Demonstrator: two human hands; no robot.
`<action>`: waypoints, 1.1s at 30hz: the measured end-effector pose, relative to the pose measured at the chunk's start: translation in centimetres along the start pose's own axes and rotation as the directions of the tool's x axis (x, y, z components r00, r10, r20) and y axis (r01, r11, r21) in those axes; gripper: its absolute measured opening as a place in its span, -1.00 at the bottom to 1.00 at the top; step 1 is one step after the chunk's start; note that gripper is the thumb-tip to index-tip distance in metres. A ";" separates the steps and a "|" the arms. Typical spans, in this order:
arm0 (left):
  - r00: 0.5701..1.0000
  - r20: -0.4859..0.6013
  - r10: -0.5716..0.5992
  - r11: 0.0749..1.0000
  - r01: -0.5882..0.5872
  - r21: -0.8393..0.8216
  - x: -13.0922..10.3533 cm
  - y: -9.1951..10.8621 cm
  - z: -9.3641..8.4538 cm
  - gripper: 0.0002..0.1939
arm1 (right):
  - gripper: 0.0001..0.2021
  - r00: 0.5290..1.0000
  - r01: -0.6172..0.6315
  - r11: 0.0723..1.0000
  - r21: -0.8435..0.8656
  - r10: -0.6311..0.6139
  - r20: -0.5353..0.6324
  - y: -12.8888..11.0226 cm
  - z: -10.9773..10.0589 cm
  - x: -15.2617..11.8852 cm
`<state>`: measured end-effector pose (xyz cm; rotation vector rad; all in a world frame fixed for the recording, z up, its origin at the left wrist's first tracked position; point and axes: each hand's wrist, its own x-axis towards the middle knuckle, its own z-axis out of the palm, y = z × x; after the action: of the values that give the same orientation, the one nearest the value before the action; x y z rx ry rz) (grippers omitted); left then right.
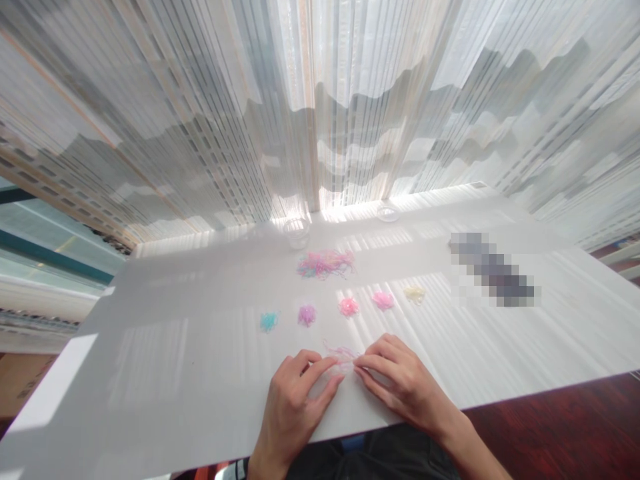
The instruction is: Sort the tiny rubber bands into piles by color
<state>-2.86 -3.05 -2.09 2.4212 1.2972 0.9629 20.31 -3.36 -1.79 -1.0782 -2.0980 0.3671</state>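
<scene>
The hands meet over a small tangle of pale pink and lilac strands at the near side of the bench: the left hand comes in with thumb and forefinger a narrow gap apart, and the right hand has its fingertips drawn close together at the tangle's other side. The strands are so fine and washed out by glare that I can't tell whether either set of fingers has actually closed on one.

That paleness is probably the main hazard: lilac and light pink run together in this light, so a strand could easily be mistaken for the wrong colour. The strands also cross one another, and a pull on one might drag its neighbours along or fling a loose one away.

Just beyond the hands sit the teal pile, purple pile, coral pile, pink pile and yellow pile, in a shallow row. The coral and pink ones stand near each other and look alike, which invites confusion. Farther back, a mixed heap spreads its ends; a sleeveless forearm reaching over the row might brush the small piles apart.
</scene>
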 end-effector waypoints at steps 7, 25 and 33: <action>0.999 -0.023 0.034 0.998 -0.033 0.052 1.0 0.8 1.2 -0.78 | -0.88 0.997 0.045 0.997 -0.055 -0.048 -0.055 -0.1 0.2 0.0; 0.997 -0.049 -0.059 0.997 0.056 -0.056 0.6 0.8 1.3 -0.86 | -0.87 0.987 -0.073 0.997 0.009 0.073 -0.145 0.1 0.0 -0.1; 0.997 -0.047 -0.062 0.994 0.058 -0.091 0.6 1.0 1.2 -0.85 | -0.87 0.978 -0.084 0.996 0.009 0.084 -0.193 0.1 0.1 -0.1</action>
<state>-1.23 -3.00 -2.24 2.2919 1.3059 1.0479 20.36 -3.38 -2.03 -1.1577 -1.8853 0.2910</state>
